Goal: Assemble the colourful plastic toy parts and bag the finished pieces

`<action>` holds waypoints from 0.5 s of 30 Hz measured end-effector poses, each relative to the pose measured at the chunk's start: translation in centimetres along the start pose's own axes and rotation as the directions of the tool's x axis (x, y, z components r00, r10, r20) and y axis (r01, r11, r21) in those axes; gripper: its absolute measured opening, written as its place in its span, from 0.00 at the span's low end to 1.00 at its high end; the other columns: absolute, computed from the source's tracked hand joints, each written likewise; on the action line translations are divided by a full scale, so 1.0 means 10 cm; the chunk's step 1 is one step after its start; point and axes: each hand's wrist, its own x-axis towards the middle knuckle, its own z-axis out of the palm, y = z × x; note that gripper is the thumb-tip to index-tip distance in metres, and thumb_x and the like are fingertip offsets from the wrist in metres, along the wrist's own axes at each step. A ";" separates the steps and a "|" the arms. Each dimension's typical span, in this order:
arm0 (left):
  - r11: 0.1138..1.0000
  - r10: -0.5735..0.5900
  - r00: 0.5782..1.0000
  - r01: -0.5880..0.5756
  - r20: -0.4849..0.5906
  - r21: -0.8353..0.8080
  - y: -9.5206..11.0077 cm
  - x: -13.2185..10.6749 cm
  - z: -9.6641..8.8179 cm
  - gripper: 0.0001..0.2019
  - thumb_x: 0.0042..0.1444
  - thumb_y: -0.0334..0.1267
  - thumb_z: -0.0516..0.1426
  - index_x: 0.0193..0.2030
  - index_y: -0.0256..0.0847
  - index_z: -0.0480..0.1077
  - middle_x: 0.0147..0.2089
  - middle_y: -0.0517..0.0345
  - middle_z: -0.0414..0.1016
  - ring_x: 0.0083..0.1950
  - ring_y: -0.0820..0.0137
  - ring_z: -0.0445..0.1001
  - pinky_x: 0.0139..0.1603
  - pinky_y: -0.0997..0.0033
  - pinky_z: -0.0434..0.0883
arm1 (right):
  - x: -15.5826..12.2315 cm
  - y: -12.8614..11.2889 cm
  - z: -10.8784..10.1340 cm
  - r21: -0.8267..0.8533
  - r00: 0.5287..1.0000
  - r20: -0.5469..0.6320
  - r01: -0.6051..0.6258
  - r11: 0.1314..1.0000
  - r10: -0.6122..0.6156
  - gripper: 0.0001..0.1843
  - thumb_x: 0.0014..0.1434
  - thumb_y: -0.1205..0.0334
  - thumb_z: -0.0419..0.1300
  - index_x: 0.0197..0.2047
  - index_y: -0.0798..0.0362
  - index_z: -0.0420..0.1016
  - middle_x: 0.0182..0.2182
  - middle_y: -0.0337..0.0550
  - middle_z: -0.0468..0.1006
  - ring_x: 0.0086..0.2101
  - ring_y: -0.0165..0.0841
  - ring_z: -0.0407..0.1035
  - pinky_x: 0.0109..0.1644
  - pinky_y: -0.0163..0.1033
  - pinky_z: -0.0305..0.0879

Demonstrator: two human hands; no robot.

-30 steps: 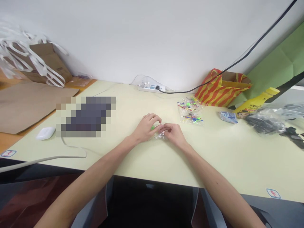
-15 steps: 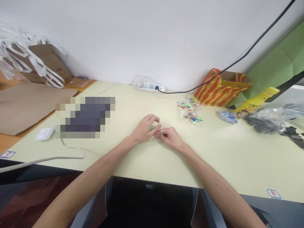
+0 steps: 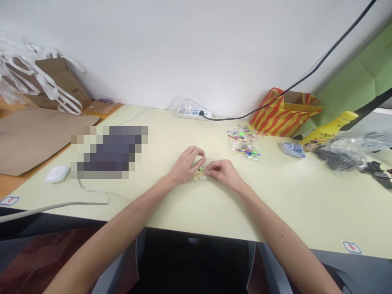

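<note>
My left hand (image 3: pixel 185 165) and my right hand (image 3: pixel 224 173) meet at the middle of the pale yellow desk (image 3: pixel 294 204). Both pinch a small clear packet (image 3: pixel 199 174) with yellow and green bits inside, which rests on or just above the desk top between my fingertips. My fingers are curled around it, and most of the packet is hidden by them. A pile of similar clear packets with colourful small toys (image 3: pixel 244 143) lies farther back to the right, apart from both hands.
A white power strip (image 3: pixel 194 112) with a black cable sits by the wall. Red and yellow striped bag (image 3: pixel 280 115), yellow bottle (image 3: pixel 329 130), blue packet (image 3: pixel 293 149) and black items in plastic (image 3: pixel 346 157) lie right. A white mouse (image 3: pixel 57 173), blurred patch (image 3: pixel 108 152) and cardboard (image 3: pixel 33 136) lie left.
My hands stay together at the same spot. The right fingertips have shifted slightly right and the packet now shows more yellow between the hands.
</note>
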 end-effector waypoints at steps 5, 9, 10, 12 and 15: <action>1.000 0.009 1.000 -0.009 -0.007 0.000 -0.01 0.00 -0.01 0.08 0.70 0.42 0.50 0.45 0.42 0.67 0.46 0.53 0.73 0.51 0.64 0.70 0.55 0.61 0.69 | -0.01 -0.06 0.08 -0.086 0.987 0.125 0.110 0.990 -0.099 0.13 0.60 0.67 0.59 0.41 0.51 0.86 0.35 0.42 0.84 0.33 0.33 0.73 0.41 0.36 0.66; 1.000 0.016 1.000 -0.016 0.019 0.008 -0.02 -0.01 0.00 0.09 0.70 0.42 0.50 0.46 0.42 0.68 0.47 0.52 0.74 0.51 0.63 0.71 0.55 0.60 0.69 | 0.02 -0.05 0.14 -0.031 0.994 0.041 0.104 0.994 -0.103 0.08 0.58 0.67 0.60 0.35 0.53 0.82 0.34 0.40 0.84 0.34 0.33 0.74 0.42 0.35 0.67; 1.000 0.022 0.999 -0.022 0.028 0.007 -0.02 -0.01 0.00 0.09 0.70 0.42 0.50 0.46 0.42 0.68 0.48 0.52 0.74 0.51 0.63 0.71 0.55 0.60 0.69 | 0.02 -0.04 0.15 -0.022 0.995 0.024 0.094 0.995 -0.094 0.07 0.58 0.66 0.60 0.34 0.54 0.81 0.32 0.40 0.83 0.33 0.33 0.74 0.40 0.35 0.67; 0.999 0.034 0.999 -0.034 0.043 0.000 -0.01 -0.01 0.01 0.09 0.70 0.42 0.50 0.46 0.42 0.68 0.48 0.52 0.74 0.51 0.63 0.70 0.55 0.60 0.69 | 0.02 -0.03 0.17 -0.029 0.998 -0.002 0.070 0.997 -0.070 0.07 0.58 0.64 0.62 0.32 0.54 0.81 0.29 0.38 0.82 0.29 0.31 0.71 0.36 0.34 0.64; 0.999 0.045 0.997 -0.044 0.058 -0.008 0.00 -0.01 0.01 0.09 0.71 0.42 0.50 0.47 0.42 0.68 0.49 0.51 0.73 0.52 0.63 0.70 0.56 0.60 0.69 | 0.02 -0.04 0.19 -0.059 0.999 -0.027 0.041 0.997 -0.043 0.08 0.58 0.61 0.65 0.32 0.54 0.83 0.25 0.37 0.79 0.26 0.29 0.67 0.33 0.33 0.60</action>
